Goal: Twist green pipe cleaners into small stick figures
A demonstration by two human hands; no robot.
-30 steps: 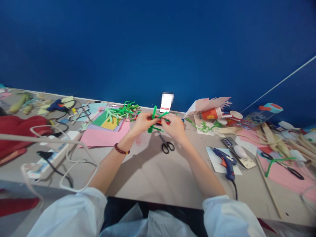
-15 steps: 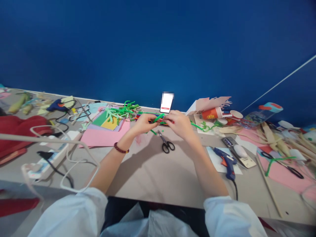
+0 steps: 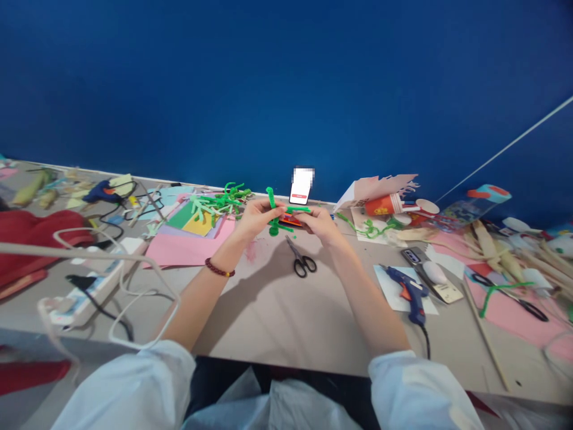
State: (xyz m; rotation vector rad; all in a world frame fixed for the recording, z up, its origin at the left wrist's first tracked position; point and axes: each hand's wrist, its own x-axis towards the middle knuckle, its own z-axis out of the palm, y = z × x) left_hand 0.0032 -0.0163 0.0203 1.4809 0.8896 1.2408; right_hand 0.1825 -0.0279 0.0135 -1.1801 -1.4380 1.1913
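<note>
Near the back of the table, my left hand (image 3: 259,217) is closed on a fuzzy green pipe cleaner (image 3: 271,197); part of it stands up above the fingers and a curled part hangs below them. Opposite it, my right hand (image 3: 319,223) pinches a green strand (image 3: 299,209) that reaches toward the left fingertips. Whether the two green parts are joined, I cannot tell. Red and orange items (image 3: 290,220) lie behind the hands, partly hidden. Black-handled scissors (image 3: 301,260) rest on the table just below the hands.
A phone (image 3: 302,186) leans at the blue wall. Left are green pipe cleaner shapes (image 3: 224,200), pink paper (image 3: 190,248) and a power strip (image 3: 101,286). To the right are a glue gun (image 3: 409,292), an orange paper cup (image 3: 384,205) and a wooden stick (image 3: 486,334).
Half a second ago the right hand was farther over the strand and the green piece lay slanted. Now the piece stands upright in my left hand, and the right fingers have turned lower.
</note>
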